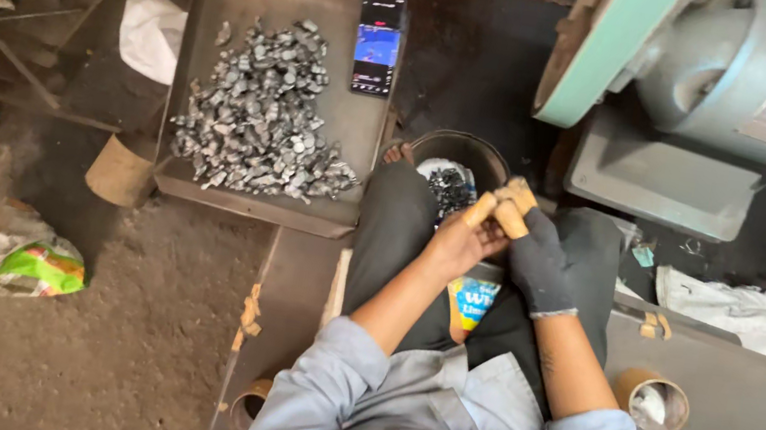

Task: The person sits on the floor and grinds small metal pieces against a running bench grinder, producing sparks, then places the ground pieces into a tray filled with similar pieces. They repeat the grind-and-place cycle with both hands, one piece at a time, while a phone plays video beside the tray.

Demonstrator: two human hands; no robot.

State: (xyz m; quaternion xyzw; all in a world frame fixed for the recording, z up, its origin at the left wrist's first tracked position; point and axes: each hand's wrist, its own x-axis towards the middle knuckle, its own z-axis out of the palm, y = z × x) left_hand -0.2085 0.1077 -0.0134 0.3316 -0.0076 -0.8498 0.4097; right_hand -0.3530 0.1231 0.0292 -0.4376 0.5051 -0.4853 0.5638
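My left hand (462, 239) is bare, with tan tape wrapped on its fingertips, and meets my right hand (535, 258), which wears a dark glove with tan taped fingertips. Both hands are pressed together above my knees, just in front of a dark round bowl (474, 150) holding small grey metal pieces (448, 190). Whether a small piece is pinched between the fingertips cannot be made out. To the left a square metal tray (357, 120) carries a heap of several grey metal parts (261, 116), with a phone (377, 43) lying at its far right corner.
A pale green and grey machine (726, 84) stands at the upper right. White cloth (752, 316) lies to the right, a cardboard tube (652, 399) by my right elbow. Crumpled bags (8, 250) and a tan cup (119, 172) sit on the dirt floor at left.
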